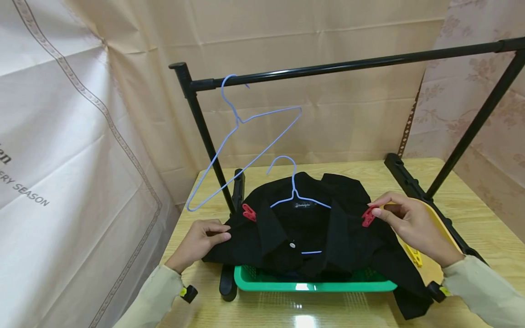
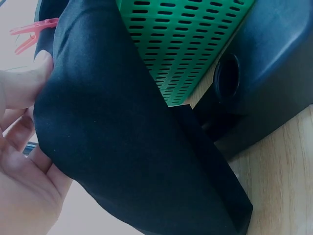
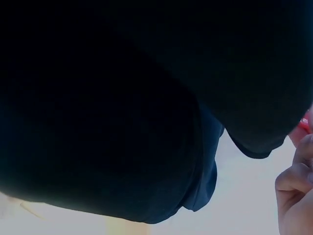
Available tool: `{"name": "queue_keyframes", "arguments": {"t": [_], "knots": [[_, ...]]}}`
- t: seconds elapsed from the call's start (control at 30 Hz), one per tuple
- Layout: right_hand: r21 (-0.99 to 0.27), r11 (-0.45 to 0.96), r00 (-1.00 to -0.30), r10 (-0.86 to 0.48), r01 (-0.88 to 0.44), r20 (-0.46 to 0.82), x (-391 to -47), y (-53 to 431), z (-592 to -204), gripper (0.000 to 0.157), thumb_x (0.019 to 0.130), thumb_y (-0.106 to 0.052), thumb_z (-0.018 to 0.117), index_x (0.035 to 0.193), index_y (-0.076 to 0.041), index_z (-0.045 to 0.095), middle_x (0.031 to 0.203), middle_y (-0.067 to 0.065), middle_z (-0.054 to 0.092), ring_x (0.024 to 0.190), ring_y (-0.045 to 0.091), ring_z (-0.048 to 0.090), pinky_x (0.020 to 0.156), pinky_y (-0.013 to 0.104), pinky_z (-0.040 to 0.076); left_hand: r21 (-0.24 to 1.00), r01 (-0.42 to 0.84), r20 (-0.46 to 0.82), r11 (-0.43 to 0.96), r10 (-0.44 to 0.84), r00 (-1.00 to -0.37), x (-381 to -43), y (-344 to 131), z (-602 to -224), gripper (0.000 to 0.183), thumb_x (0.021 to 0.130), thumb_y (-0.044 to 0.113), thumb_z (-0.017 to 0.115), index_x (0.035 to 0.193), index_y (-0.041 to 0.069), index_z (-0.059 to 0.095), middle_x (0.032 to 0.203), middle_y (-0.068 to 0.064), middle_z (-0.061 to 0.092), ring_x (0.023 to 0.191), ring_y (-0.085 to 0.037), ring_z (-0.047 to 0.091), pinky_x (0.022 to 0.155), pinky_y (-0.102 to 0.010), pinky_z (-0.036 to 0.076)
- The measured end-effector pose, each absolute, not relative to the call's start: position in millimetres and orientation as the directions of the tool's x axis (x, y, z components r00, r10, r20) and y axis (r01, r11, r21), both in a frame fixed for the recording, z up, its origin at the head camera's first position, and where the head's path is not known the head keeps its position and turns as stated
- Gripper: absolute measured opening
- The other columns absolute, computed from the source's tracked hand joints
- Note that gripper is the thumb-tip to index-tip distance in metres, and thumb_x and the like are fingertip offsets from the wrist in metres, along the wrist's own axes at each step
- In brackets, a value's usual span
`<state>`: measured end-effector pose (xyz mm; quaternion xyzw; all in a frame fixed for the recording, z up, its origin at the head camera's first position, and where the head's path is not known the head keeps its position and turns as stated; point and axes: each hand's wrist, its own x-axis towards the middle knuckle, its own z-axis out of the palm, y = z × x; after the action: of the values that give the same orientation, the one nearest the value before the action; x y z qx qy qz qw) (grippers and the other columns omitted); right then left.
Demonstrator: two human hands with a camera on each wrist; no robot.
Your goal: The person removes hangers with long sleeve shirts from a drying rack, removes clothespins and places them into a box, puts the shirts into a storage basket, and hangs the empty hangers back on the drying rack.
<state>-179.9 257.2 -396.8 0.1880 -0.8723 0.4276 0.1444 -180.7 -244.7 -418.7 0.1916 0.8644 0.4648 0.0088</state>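
A black collared shirt [image 1: 305, 269] lies spread over a green basket, with a blue hanger [image 1: 294, 182] inside its neck, hook upward. At the shirt's left shoulder, a red clothespin [image 1: 249, 212] is clipped to the cloth. My left hand [image 1: 201, 241] pinches the black fabric near that shoulder between thumb and fingers; the left wrist view shows the sleeve [image 2: 117, 122] hanging from it. On the other shoulder, my right hand [image 1: 406, 221] pinches a second red clothespin [image 1: 369, 216] against the cloth. In the right wrist view, dark fabric covers most of the scene.
Another blue hanger [image 1: 239, 168] hangs from the black rack's bar [image 1: 348, 64]. The green basket [image 1: 316, 286] stands on the wooden table [image 1: 193, 314] between the rack's feet. A yellow clothespin [image 1: 414, 255] lies in a yellow tray [image 1: 430, 271] at the right, partly hidden by my right arm.
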Motion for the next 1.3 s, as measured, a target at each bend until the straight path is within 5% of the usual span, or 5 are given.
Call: {"name": "queue_keyframes", "arguments": {"t": [0.27,0.67,0.97,1.3], "knots": [[-0.704,0.518,-0.87,-0.208,-0.485,0.447,-179,258,-392,0.018,0.09,-0.006,0.065,0.104,-0.016,0.068,0.098,-0.003,0.067,0.066,0.018,0.064,0.055,0.023,0.044,0.831,0.324,0.166,0.453,0.354,-0.92,-184,-249,-423,0.017,0.086,0.027,0.071,0.103,0.023,0.076,0.08,0.0,0.066,0.069,-0.017,0.053,0.062,-0.028,0.046],[-0.753,0.533,-0.921,-0.172,-0.385,0.35,-179,260,-393,0.021,0.094,-0.016,0.062,0.115,-0.016,0.064,0.11,-0.001,0.064,0.066,0.021,0.06,0.056,0.029,0.04,0.845,0.303,0.154,0.44,0.342,-0.927,-183,-247,-422,0.017,0.087,0.018,0.071,0.103,0.02,0.076,0.076,-0.002,0.064,0.066,-0.015,0.05,0.059,-0.026,0.043],[-0.765,0.547,-0.938,-0.148,-0.341,0.312,-177,261,-393,0.023,0.095,-0.024,0.06,0.117,-0.02,0.062,0.113,-0.004,0.06,0.063,0.02,0.051,0.048,0.032,0.036,0.844,0.318,0.166,0.431,0.354,-0.92,-169,-235,-396,0.018,0.087,0.005,0.068,0.104,0.005,0.074,0.078,-0.008,0.065,0.066,-0.014,0.052,0.06,-0.026,0.045],[-0.78,0.501,-0.926,-0.165,-0.376,0.34,-178,262,-392,0.022,0.097,-0.018,0.058,0.118,-0.017,0.061,0.111,-0.002,0.061,0.056,0.021,0.048,0.045,0.033,0.035,0.856,0.3,0.153,0.421,0.348,-0.925,-169,-236,-397,0.017,0.088,0.007,0.068,0.103,0.01,0.075,0.077,-0.008,0.064,0.067,-0.016,0.052,0.06,-0.026,0.044]]}}
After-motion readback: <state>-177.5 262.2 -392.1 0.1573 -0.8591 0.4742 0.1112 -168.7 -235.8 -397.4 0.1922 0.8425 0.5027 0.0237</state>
